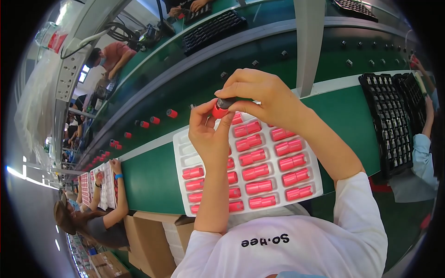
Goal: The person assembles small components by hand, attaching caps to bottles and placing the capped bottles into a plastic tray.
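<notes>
Both hands meet above the far edge of a white moulded tray [316, 178]. Between the fingertips of my left hand [206, 134] is a short red cylinder [219, 111]. My right hand [259, 95] pinches the black end piece [225, 103] on top of it; whether the two are joined or only touching, I cannot tell. Rows of pinkish-red cylinders [255, 172] lie on their sides in the tray, each with a narrower end. Bare white compartments [189, 153] show at the tray's far left. My left forearm covers part of one column.
Beyond the tray runs a green conveyor [185, 92] carrying red pieces with dark ends [155, 120] and small metal parts [255, 63]. A metal post [308, 46] rises behind my right hand. Black trays [391, 120] stand right. Cardboard box [148, 241] at lower left; co-workers sit both sides.
</notes>
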`<state>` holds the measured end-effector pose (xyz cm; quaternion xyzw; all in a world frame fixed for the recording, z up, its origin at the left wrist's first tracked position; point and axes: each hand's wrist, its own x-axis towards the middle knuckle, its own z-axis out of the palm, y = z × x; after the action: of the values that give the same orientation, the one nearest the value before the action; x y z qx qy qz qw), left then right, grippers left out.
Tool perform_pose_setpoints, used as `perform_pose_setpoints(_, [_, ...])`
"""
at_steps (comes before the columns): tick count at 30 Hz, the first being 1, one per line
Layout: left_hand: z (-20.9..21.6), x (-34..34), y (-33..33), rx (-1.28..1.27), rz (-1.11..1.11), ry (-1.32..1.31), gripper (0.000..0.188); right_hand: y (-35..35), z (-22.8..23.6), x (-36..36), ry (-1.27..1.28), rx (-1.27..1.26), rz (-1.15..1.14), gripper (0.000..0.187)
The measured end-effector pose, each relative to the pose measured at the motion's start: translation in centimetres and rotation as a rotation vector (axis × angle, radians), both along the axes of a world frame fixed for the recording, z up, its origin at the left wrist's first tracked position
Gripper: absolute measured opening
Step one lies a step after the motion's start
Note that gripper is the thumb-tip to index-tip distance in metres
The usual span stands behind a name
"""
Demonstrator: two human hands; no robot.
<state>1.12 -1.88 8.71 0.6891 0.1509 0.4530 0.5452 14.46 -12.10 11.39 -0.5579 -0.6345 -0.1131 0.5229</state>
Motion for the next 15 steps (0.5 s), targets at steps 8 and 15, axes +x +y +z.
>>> perform_pose_setpoints(8, [0.3, -0.7, -0.7, -0.075, -0.007, -0.031, 0.035, -0.3, 0.1, -0.4, -0.063, 0.037, 0.024, 0.027])
perform_pose_setpoints(15, [0.3, -1.4, 0.4, -0.074, -0.061, 0.003, 0.033, -0.1, 0.0, -0.9, -0.07, 0.073, 0.082, 0.026])
